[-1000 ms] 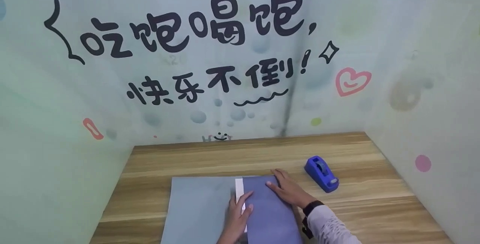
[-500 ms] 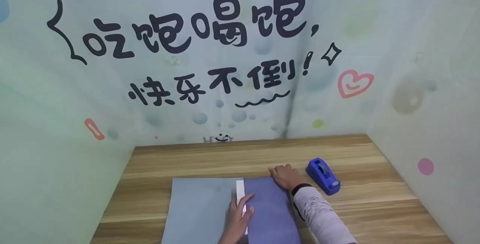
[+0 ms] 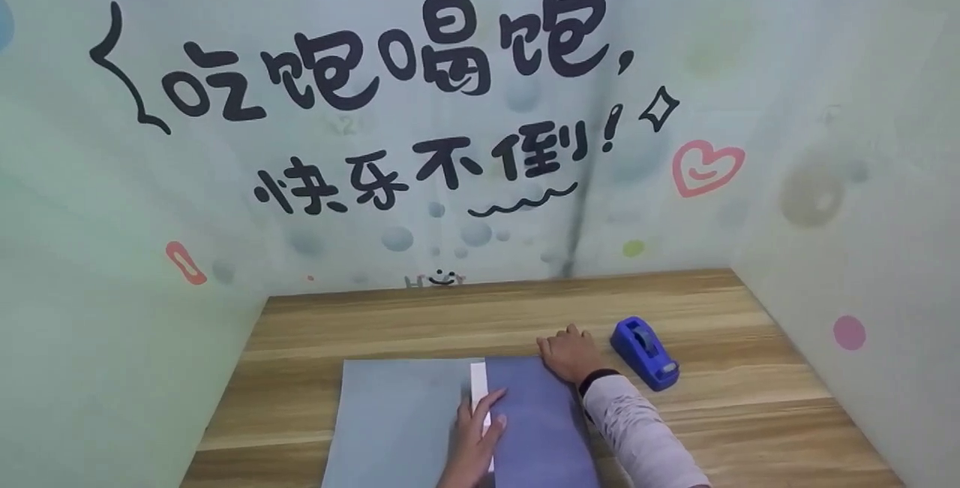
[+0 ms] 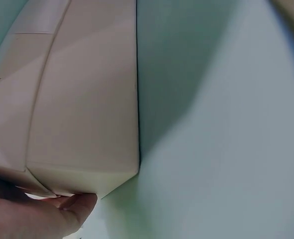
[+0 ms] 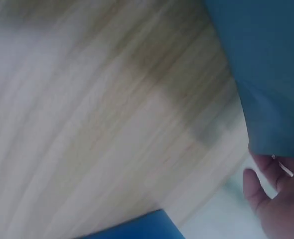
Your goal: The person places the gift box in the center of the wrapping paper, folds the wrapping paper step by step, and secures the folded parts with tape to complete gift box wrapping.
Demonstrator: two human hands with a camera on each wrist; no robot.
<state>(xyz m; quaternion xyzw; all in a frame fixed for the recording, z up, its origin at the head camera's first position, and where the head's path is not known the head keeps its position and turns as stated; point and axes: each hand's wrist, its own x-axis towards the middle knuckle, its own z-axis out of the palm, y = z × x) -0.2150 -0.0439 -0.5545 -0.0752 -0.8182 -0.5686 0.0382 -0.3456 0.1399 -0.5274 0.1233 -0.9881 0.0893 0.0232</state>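
Observation:
A large sheet of paper, pale grey-blue (image 3: 397, 420) on the left, lies on the table with a blue-purple part (image 3: 536, 428) folded over a box. Only a white strip of the box (image 3: 478, 375) shows in the head view; the left wrist view shows more of the box (image 4: 87, 99), pale with seams. My left hand (image 3: 474, 432) rests along that strip, thumb and forefinger lying on the blue-purple paper. At the far right corner, my right hand (image 3: 571, 356) curls its fingers over the paper's edge. In the right wrist view its fingers (image 5: 269, 169) meet the paper's edge, fingertips partly hidden.
A blue tape dispenser (image 3: 646, 353) stands right of my right hand; its corner (image 5: 137, 226) shows in the right wrist view. Printed walls (image 3: 375, 233) enclose the wood-grain table (image 3: 750, 413) behind and at both sides.
My right hand has gone from lying flat on the blue-purple paper to curling over its far right corner, its wrist turned. My left hand has stayed in place.

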